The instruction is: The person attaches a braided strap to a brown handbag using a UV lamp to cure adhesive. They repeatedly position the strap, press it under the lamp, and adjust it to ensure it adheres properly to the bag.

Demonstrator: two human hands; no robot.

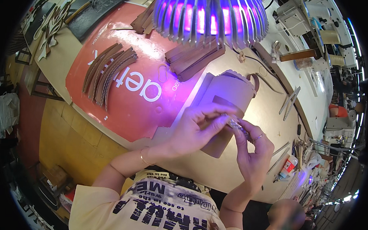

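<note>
My left hand [198,125] and my right hand [253,152] meet over the front part of the table. Between their fingertips is a small strip [234,123] with a light-and-dark pattern. Both hands pinch it, thumbs against fingers, and much of it is hidden by the fingers. Right behind and beneath my hands lies a brown paper-like roll or stack [230,90] with a ragged far end. A darker brown flat piece [221,142] shows below my fingers.
A finned lamp [211,18] glowing purple hangs over the far side. Curved brown strips [108,74] lie on a red sheet [127,117] at left; flat brown pieces [194,58] lie behind. A hammer [80,10], metal dividers [289,103] and a bottle [288,165] are around. Another person's hand [284,214] is lower right.
</note>
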